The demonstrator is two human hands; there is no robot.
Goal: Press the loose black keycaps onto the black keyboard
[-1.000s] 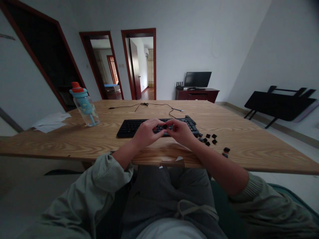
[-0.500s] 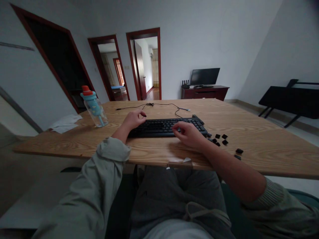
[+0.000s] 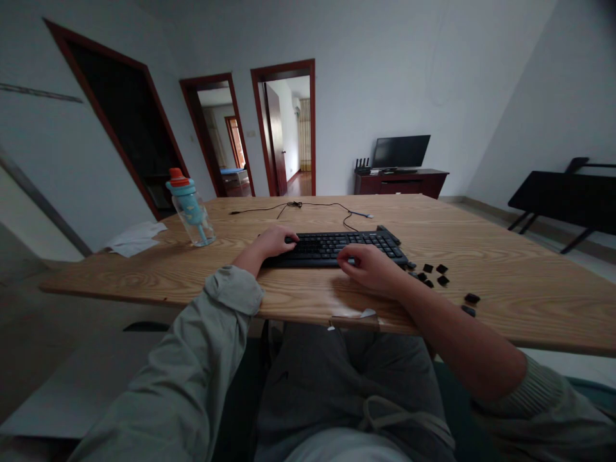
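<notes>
A black keyboard (image 3: 317,262) lies on the wooden table in front of me. My left hand (image 3: 276,242) is over its left part, thumb and forefinger pinched around a small dark piece that looks like a keycap, low against the keys. My right hand (image 3: 368,266) rests at the keyboard's front edge, right of the middle, with its fingers curled in and thumb closed on them. Whatever those fingers may hold is hidden. Several loose black keycaps (image 3: 443,280) are scattered on the table to the right of the keyboard.
A clear bottle (image 3: 195,218) with an orange and blue top stands at the left, beside crumpled white paper (image 3: 135,239). The keyboard's cable (image 3: 327,204) runs loosely behind it. The table's near edge (image 3: 298,312) is just above my lap.
My left hand has come down and rightward onto the keys with the dark keycap. My right hand has shifted slightly toward me along the keyboard's front. The whole view has turned a little left.
</notes>
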